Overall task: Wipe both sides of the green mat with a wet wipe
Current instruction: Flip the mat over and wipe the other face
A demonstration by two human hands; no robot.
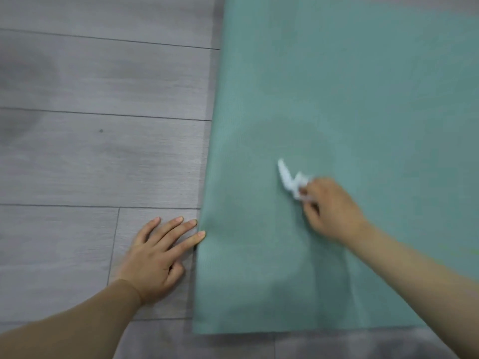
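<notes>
The green mat (350,104) lies flat on the floor and fills the right part of the view. My right hand (330,208) rests on the mat's lower middle and grips a crumpled white wet wipe (289,181), which sticks out to the upper left of the fingers and touches the mat. My left hand (158,257) lies flat on the floor with spread fingers, holding nothing. Its index fingertip touches the mat's left edge. Faint darker damp patches show on the mat around the wipe.
Grey wood-look floor planks (98,151) stretch to the left of the mat. The mat's near edge (285,331) runs along the bottom, with a strip of floor below it.
</notes>
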